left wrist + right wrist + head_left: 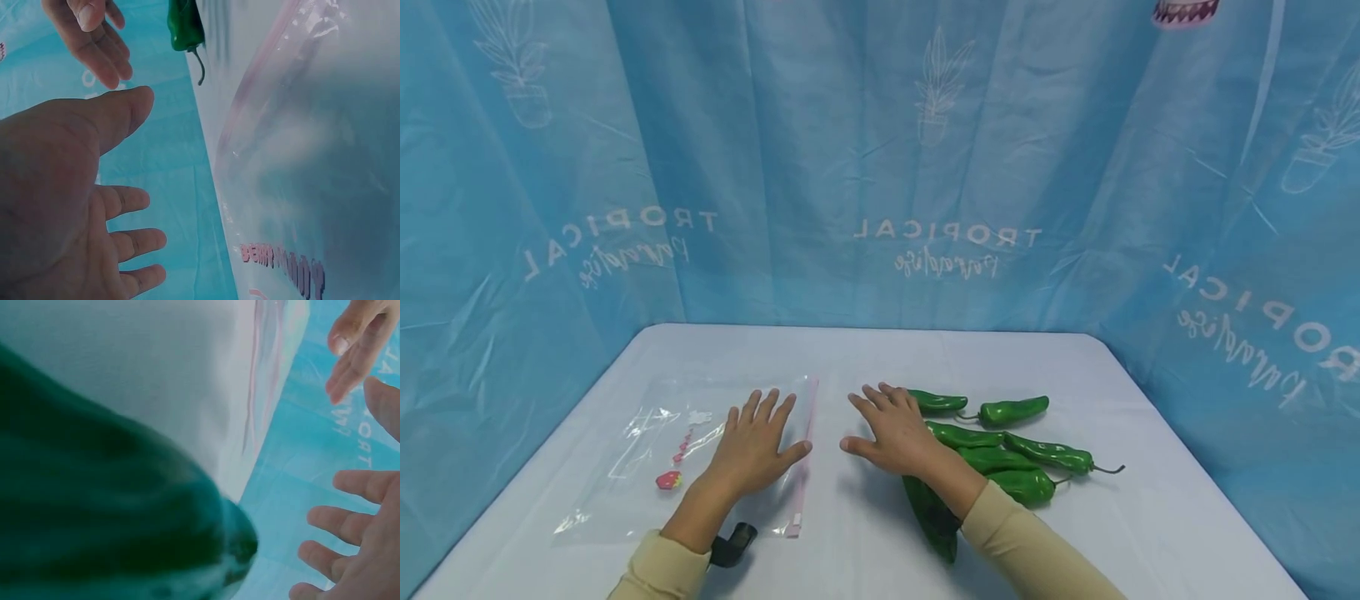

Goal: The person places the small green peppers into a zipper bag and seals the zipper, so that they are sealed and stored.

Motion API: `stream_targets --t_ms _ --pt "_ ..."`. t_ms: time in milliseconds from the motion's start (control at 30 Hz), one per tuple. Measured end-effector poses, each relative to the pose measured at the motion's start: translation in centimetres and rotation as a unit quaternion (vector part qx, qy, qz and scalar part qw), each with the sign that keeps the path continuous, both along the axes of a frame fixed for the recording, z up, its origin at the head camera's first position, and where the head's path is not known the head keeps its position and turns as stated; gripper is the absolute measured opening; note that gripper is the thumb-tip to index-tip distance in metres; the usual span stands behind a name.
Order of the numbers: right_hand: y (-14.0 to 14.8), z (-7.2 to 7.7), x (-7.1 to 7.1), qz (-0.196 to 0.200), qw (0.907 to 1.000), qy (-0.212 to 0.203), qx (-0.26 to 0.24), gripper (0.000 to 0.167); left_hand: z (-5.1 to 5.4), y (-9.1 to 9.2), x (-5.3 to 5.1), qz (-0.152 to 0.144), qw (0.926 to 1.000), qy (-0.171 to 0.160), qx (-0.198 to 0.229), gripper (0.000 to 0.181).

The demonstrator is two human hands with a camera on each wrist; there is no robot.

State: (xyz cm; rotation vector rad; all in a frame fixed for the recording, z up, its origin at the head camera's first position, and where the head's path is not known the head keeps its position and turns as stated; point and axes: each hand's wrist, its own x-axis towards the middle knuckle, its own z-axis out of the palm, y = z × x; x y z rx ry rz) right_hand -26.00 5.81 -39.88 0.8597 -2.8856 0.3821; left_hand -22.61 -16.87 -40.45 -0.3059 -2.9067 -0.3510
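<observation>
Two empty hands are hovering over a white table (pixel 865 358), fingers spread wide.
The left hand (pixel 748 454) is hanging above the right part of a clear bag (pixel 625 446), which is lying toward the table's left edge; the right hand (pixel 895 437) is hovering by green peppers (pixel 1051 454) lying toward the right edge. A low sweep of the right forearm might be enough to roll peppers toward that edge; a brushing left palm could crumple the thin-looking bag.
</observation>
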Motion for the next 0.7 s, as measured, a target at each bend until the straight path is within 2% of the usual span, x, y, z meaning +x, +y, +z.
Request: stream_targets --t_ms 167,500,700 --pt "-0.3 -0.4 -0.2 0.000 0.9999 0.002 0.012 0.069 -0.3 -0.1 -0.5 -0.005 1.0000 -0.001 -0.001 0.071" --pt "-0.7 -1.2 -0.7 -0.006 0.9995 -0.007 0.030 0.069 -1.2 -0.2 -1.8 0.002 0.9995 -0.030 0.000 0.070" --pt "-0.9 -1.8 -1.1 -0.002 0.9990 -0.010 0.043 0.069 -1.6 -0.2 -2.1 -0.002 0.9989 -0.044 0.014 0.068"
